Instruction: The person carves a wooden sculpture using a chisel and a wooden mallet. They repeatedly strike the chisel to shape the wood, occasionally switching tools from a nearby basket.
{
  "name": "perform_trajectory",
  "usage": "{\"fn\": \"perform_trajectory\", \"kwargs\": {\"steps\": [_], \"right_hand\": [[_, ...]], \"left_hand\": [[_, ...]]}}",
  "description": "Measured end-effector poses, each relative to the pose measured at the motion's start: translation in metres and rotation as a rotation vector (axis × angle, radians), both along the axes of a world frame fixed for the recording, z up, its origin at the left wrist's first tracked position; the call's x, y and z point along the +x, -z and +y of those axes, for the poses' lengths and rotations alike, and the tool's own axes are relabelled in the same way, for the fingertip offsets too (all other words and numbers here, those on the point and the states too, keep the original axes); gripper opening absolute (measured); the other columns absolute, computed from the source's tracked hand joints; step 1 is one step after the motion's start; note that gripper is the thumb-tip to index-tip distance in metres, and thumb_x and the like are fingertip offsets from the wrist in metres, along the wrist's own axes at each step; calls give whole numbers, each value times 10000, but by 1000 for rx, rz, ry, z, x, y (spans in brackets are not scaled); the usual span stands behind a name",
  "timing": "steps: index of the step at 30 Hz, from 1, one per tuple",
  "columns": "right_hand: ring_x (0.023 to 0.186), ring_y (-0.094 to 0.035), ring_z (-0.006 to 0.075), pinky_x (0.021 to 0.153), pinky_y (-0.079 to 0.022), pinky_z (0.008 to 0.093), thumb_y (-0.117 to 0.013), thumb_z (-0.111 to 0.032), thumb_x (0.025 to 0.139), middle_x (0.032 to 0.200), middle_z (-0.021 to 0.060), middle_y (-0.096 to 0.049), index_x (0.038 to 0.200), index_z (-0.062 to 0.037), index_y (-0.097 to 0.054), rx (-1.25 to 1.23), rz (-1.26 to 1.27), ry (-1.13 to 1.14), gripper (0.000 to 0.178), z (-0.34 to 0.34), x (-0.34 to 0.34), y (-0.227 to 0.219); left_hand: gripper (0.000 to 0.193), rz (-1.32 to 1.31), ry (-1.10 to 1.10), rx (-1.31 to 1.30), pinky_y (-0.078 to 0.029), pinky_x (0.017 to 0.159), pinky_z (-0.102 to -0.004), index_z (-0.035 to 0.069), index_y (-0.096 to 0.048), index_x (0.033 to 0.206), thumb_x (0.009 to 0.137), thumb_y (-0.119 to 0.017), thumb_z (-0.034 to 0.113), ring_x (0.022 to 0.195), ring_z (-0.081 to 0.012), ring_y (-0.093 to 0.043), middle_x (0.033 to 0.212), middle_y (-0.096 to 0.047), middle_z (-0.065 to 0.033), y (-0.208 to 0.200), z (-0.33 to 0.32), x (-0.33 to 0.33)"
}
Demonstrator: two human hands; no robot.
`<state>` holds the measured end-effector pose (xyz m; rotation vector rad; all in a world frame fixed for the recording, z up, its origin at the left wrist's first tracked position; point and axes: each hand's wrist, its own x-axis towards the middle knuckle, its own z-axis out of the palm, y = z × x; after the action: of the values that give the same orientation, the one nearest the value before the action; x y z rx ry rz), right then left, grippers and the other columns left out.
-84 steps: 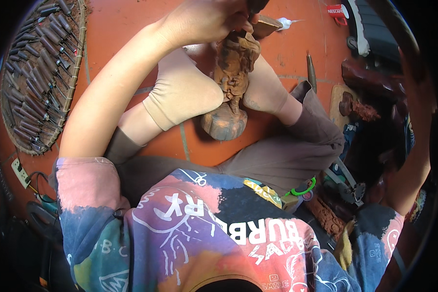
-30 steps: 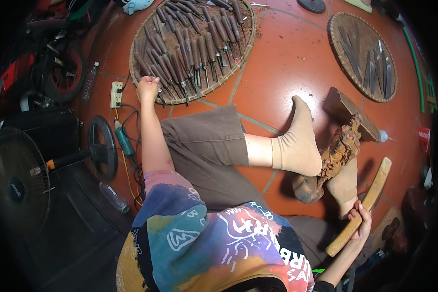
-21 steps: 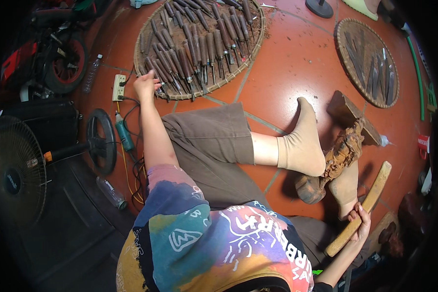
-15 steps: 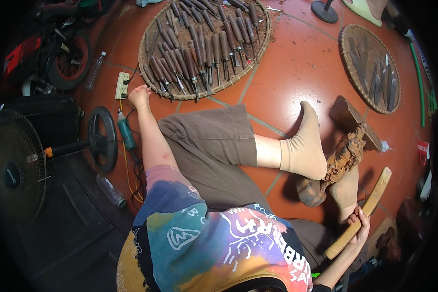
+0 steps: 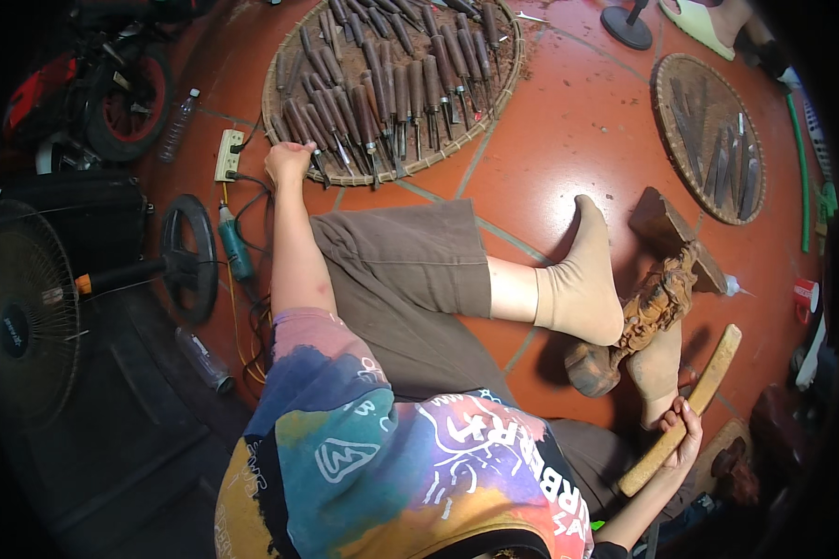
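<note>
"Where is the carving [image 5: 657, 303], and what does it look like?"

"It lies aslant between two feet in tan socks [image 5: 578, 289]. The body is orange-brown wood, deeply cut into knotted folds and hollows with dark shadows. A narrow neck joins it to a plain, rounded base [image 5: 592, 370], duller and greyer, at the end nearest the person. The finer figures are too small to make out."

"What is just beyond the carving?"

"A dark brown wooden block [image 5: 657, 224], beside its far end; I can't tell whether they touch."

"And the right hand [image 5: 685, 443]?"

"It is near the carving, on the side toward the person. Its fingers are wrapped around a wooden bar [image 5: 708, 380], pale yellow-brown, slightly bowed, with blunt ends."

"The left hand [image 5: 289, 162]?"

"Well to the left of the carving, at the rim of a large woven tray [image 5: 268, 93]. The fingers look curled in; I can't tell whether they hold anything."

"What fills that tray?"

"Rows of handled tools [image 5: 401, 93], with dark brown, rounded grips and slim metal ends, mostly pointing toward the person. A smaller tray [image 5: 732, 107], beyond the carving, bears long, dark, flat blades [image 5: 690, 126]."
</note>
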<state>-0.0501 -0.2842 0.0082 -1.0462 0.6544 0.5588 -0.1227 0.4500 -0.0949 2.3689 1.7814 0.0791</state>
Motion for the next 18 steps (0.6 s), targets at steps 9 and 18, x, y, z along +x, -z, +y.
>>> {"fn": "perform_trajectory", "kwargs": {"steps": [9,18], "right_hand": [[594,-450,93,502,-414,213,-548,-39,875,816,42,-456,1443,-155,-249,-5,-4,-6,652,-2,0,3],[593,-455,97,506,-422,221,-549,-40,874,813,42,-455,1425,-150,-279,-17,27,-8,624,-3,1,4]], "left_hand": [[211,-224,-61,-36,-508,819,-374,96,-731,722,705,-664,295,839,-273,-678,828,-709,-125,36,42,-19],[168,-118,-16,156,-508,768,-359,86,-704,790,741,-692,247,851,-274,-663,850,-702,-110,32,37,-19]]}}
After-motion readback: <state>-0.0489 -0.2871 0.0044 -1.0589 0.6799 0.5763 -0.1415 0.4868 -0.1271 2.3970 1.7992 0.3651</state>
